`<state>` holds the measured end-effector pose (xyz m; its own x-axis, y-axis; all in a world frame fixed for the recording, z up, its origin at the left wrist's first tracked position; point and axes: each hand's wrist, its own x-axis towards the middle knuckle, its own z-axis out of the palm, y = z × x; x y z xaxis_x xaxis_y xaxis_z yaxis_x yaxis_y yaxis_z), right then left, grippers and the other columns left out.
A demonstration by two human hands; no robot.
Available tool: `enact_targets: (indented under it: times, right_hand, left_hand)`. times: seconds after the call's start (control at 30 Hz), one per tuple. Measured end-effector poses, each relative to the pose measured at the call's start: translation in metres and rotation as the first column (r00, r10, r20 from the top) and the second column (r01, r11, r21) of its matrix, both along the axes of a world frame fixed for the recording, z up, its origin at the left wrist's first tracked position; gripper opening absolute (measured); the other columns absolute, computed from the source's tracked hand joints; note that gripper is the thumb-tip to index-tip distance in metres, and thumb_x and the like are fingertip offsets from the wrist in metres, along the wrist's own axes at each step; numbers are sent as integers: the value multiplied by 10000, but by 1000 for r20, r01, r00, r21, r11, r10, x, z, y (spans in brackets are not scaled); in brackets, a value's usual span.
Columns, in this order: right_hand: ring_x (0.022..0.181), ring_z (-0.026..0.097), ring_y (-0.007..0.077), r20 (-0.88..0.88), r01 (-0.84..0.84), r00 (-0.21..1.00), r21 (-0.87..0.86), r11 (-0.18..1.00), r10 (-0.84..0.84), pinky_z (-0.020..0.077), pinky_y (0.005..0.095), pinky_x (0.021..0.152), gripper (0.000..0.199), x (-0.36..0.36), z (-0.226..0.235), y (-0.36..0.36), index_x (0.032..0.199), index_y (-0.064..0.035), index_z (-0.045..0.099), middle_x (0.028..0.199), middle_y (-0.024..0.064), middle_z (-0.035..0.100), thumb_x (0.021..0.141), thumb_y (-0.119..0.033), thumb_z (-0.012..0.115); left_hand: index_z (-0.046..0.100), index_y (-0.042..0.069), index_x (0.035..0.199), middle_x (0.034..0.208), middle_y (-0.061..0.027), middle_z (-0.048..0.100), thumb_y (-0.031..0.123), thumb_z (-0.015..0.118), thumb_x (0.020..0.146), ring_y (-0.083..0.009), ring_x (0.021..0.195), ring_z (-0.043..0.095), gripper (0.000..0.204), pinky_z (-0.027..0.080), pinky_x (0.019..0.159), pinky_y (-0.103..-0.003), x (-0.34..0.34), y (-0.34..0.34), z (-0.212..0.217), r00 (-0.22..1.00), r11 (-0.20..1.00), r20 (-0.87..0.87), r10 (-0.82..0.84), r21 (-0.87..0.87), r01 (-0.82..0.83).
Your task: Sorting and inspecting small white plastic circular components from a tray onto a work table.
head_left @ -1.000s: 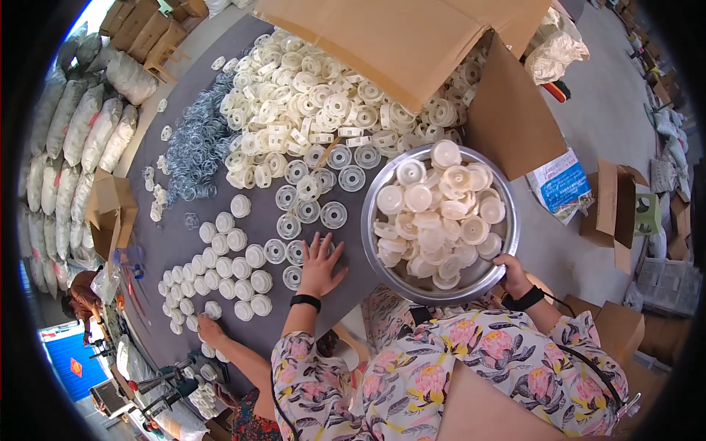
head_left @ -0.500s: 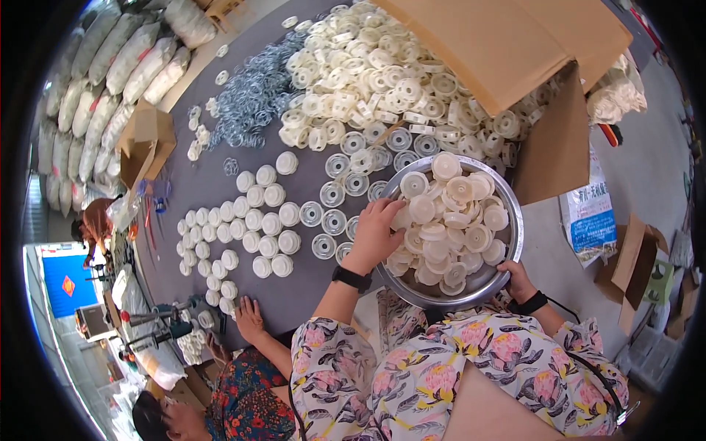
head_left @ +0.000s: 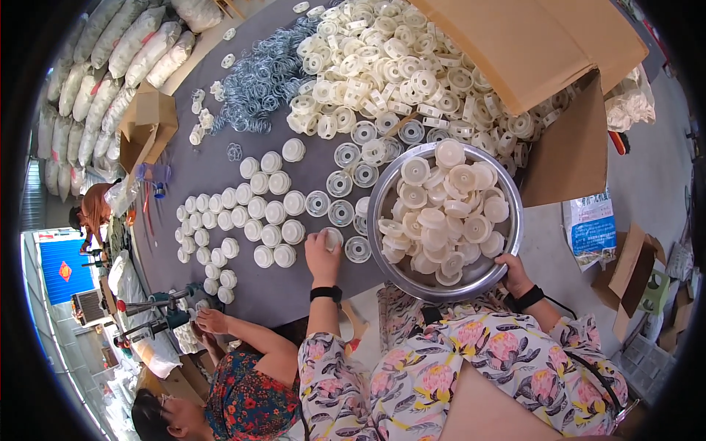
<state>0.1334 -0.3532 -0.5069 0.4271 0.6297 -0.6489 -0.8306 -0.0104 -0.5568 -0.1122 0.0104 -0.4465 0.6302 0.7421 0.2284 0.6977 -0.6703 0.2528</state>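
My left hand (head_left: 322,259) pinches a translucent white round cap (head_left: 333,239) on the grey table, beside rings with clear discs in them (head_left: 340,212). My right hand (head_left: 515,274) grips the lower right rim of a round metal basin (head_left: 482,275), tilted against the table's near edge. Loose translucent caps (head_left: 439,218) are heaped in it. To the left of my left hand stand several rows of capped white pieces (head_left: 271,235).
Behind lie a big pile of cream plastic rings (head_left: 412,59) and a heap of bluish wire springs (head_left: 265,81). An open cardboard box (head_left: 526,51) leans over the far right. At lower left a co-worker's hand (head_left: 212,321) is at a green hand press (head_left: 173,312).
My left hand has gone from the caps in the basin left and down to the table, with a cap in its fingers. The co-worker's hand has left the table for the press.
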Motion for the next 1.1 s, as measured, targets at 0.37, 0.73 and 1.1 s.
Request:
enact_targets:
  times: [0.37,0.73,1.1]
  right_hand:
    - [857,621,215,40,121,992,-10,993,-121,497,331,818,397,-8,3,-15,1067,11,573,945,95,639,703,-145,541]
    - [851,603,220,-78,256,963,-46,966,-259,482,326,816,392,-20,1,-32,1070,2,559,943,74,625,690,-94,567]
    - [884,597,214,13,170,985,-11,985,-169,481,330,837,480,-14,13,-18,1159,-1,505,1004,87,607,696,-113,560]
  left_hand:
    - [605,60,973,978,-110,564,274,749,644,-292,925,544,419,436,783,-406,67,-4,23,985,986,64,-160,-38,162]
    - [584,20,1022,982,-152,569,176,725,658,-331,932,550,421,448,808,-400,91,-9,11,970,949,221,-101,-270,161]
    - [583,43,1045,1037,-122,551,123,717,660,-320,976,522,416,439,838,-391,85,-36,5,964,956,-97,-246,-187,225]
